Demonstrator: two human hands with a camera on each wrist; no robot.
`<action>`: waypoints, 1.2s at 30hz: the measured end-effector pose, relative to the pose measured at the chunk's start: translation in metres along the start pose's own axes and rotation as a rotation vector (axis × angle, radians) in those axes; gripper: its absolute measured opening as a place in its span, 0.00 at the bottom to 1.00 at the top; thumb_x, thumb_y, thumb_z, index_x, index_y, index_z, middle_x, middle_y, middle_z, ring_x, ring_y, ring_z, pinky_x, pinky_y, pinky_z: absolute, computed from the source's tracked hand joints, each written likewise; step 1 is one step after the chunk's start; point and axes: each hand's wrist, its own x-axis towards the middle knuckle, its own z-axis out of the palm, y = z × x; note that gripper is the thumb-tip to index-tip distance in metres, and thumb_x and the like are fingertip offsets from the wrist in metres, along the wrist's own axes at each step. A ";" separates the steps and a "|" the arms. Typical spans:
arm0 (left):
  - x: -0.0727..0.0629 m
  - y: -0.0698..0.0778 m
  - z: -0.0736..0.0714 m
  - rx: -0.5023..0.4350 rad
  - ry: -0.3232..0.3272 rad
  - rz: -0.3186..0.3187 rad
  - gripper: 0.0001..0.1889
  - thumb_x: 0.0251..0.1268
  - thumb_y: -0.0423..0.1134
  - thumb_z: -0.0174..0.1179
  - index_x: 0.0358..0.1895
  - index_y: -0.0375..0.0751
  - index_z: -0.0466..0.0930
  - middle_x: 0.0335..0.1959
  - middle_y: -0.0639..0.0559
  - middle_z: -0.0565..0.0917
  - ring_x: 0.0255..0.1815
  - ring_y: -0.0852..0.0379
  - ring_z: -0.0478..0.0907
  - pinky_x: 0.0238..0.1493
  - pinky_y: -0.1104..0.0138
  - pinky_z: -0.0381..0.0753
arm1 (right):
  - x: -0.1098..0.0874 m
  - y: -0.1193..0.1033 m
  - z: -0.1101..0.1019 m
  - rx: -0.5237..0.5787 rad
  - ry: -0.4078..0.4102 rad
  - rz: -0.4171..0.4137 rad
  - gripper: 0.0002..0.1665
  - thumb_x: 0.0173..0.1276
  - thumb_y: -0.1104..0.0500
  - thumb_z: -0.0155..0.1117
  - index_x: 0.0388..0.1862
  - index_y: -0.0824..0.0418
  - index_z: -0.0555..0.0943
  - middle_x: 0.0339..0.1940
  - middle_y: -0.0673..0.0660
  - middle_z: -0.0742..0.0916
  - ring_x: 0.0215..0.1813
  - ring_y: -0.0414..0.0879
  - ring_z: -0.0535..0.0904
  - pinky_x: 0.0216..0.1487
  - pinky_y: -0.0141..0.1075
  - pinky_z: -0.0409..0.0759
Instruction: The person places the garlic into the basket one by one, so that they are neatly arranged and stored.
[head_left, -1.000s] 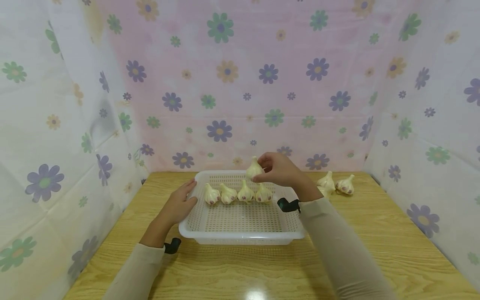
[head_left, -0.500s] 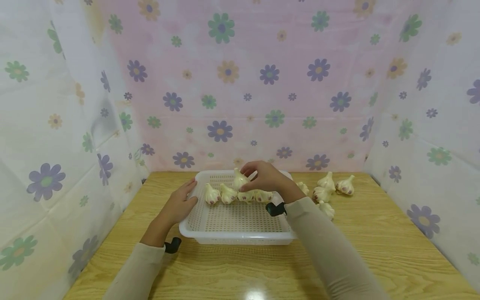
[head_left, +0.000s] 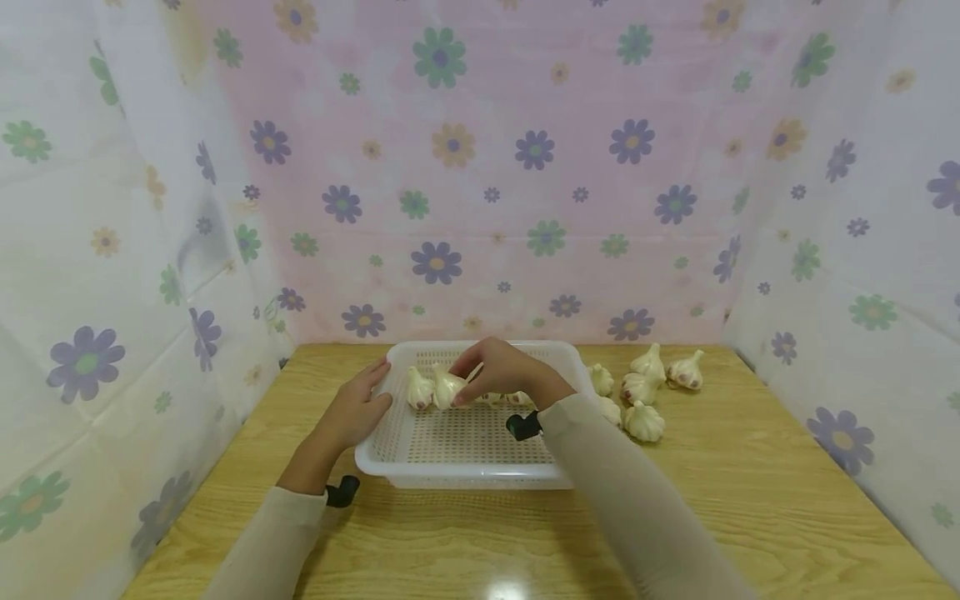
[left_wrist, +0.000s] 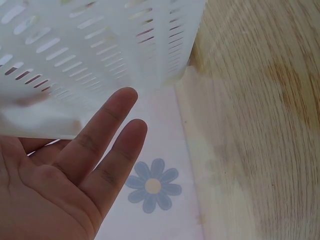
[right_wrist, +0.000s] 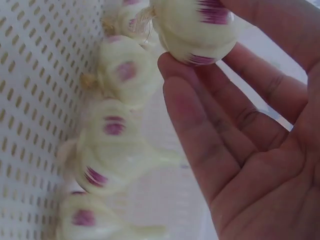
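My right hand (head_left: 504,368) pinches a garlic bulb (head_left: 447,388) between thumb and fingertips, low over the left part of a white perforated plastic basket (head_left: 465,477). In the right wrist view the held garlic bulb (right_wrist: 196,31) shows purple streaks, and several other bulbs lie in a row beside it, one of them a garlic bulb (right_wrist: 111,145) with its stem pointing right. At the far left of that row sits another garlic bulb (head_left: 419,389); the rest are partly hidden behind my right hand. My left hand (head_left: 357,408) rests on the basket's left rim, and its fingers (left_wrist: 107,170) extend straight along the outside.
On the wooden table (head_left: 720,500), right of the basket, lie several loose bulbs, among them a garlic bulb (head_left: 686,370) at the back and a garlic bulb (head_left: 643,422) nearer the front. A flowered cloth (head_left: 487,192) hangs at the back and both sides.
My right hand has carried the garlic bulb left and down, from above the basket's back rim to the row inside. The left hand has stayed at the rim.
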 end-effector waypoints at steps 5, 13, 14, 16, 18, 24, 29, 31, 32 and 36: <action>0.000 0.000 0.001 0.015 0.007 0.008 0.35 0.72 0.39 0.50 0.80 0.32 0.58 0.84 0.42 0.56 0.83 0.34 0.55 0.76 0.40 0.62 | 0.006 -0.001 0.011 0.032 -0.013 0.035 0.19 0.55 0.59 0.82 0.47 0.50 0.91 0.45 0.49 0.92 0.46 0.44 0.88 0.48 0.41 0.87; -0.001 0.001 0.000 0.021 0.011 0.011 0.34 0.72 0.37 0.50 0.80 0.30 0.59 0.84 0.39 0.57 0.82 0.33 0.55 0.76 0.40 0.62 | 0.017 -0.005 0.025 -0.017 -0.001 0.090 0.15 0.52 0.56 0.83 0.41 0.48 0.92 0.37 0.46 0.93 0.42 0.43 0.88 0.45 0.39 0.86; -0.001 0.001 0.000 0.024 0.011 0.013 0.34 0.72 0.37 0.50 0.80 0.30 0.59 0.83 0.39 0.58 0.82 0.33 0.55 0.76 0.40 0.62 | 0.018 -0.005 0.026 -0.023 0.002 0.102 0.15 0.51 0.56 0.84 0.40 0.48 0.92 0.37 0.45 0.93 0.42 0.43 0.88 0.45 0.39 0.86; -0.001 0.000 0.000 0.032 0.011 0.019 0.34 0.72 0.37 0.50 0.80 0.30 0.59 0.83 0.39 0.58 0.82 0.33 0.55 0.77 0.40 0.61 | 0.020 -0.005 0.029 -0.023 -0.002 0.118 0.14 0.51 0.56 0.84 0.39 0.49 0.93 0.35 0.46 0.93 0.40 0.43 0.88 0.44 0.39 0.86; -0.001 0.000 0.000 0.035 0.013 0.019 0.34 0.71 0.37 0.50 0.79 0.30 0.59 0.84 0.40 0.58 0.82 0.33 0.55 0.77 0.40 0.60 | 0.022 -0.005 0.032 -0.026 -0.001 0.123 0.14 0.51 0.56 0.85 0.38 0.50 0.93 0.34 0.46 0.93 0.39 0.43 0.88 0.42 0.38 0.87; -0.001 0.001 0.001 0.035 0.014 0.017 0.34 0.72 0.37 0.51 0.79 0.31 0.60 0.83 0.40 0.58 0.82 0.34 0.55 0.78 0.40 0.60 | 0.028 -0.007 0.041 -0.059 -0.007 0.136 0.13 0.52 0.55 0.85 0.37 0.49 0.92 0.35 0.45 0.92 0.38 0.42 0.88 0.40 0.36 0.87; -0.001 0.002 0.000 0.031 0.010 0.022 0.34 0.72 0.37 0.50 0.79 0.30 0.59 0.83 0.39 0.58 0.83 0.34 0.54 0.79 0.40 0.59 | 0.031 -0.011 0.046 -0.045 -0.022 0.162 0.11 0.52 0.55 0.85 0.36 0.50 0.92 0.35 0.47 0.91 0.38 0.44 0.88 0.41 0.39 0.88; -0.001 0.002 0.000 0.029 0.009 0.024 0.34 0.72 0.37 0.50 0.79 0.30 0.59 0.83 0.39 0.58 0.83 0.34 0.54 0.79 0.40 0.58 | 0.032 -0.012 0.047 -0.040 -0.026 0.165 0.11 0.52 0.55 0.85 0.35 0.51 0.92 0.35 0.48 0.91 0.37 0.44 0.87 0.42 0.40 0.89; -0.001 0.002 0.000 0.028 0.008 0.024 0.34 0.72 0.37 0.50 0.79 0.30 0.59 0.83 0.38 0.58 0.83 0.33 0.54 0.79 0.40 0.58 | 0.032 -0.013 0.048 -0.038 -0.030 0.166 0.11 0.52 0.55 0.85 0.34 0.51 0.91 0.35 0.48 0.91 0.37 0.45 0.87 0.43 0.41 0.89; -0.001 0.001 0.000 0.026 0.004 0.027 0.34 0.72 0.37 0.49 0.80 0.30 0.59 0.83 0.38 0.57 0.83 0.33 0.54 0.78 0.40 0.59 | 0.033 -0.015 0.049 -0.045 -0.037 0.170 0.10 0.52 0.57 0.84 0.33 0.52 0.91 0.34 0.49 0.91 0.37 0.46 0.88 0.44 0.44 0.89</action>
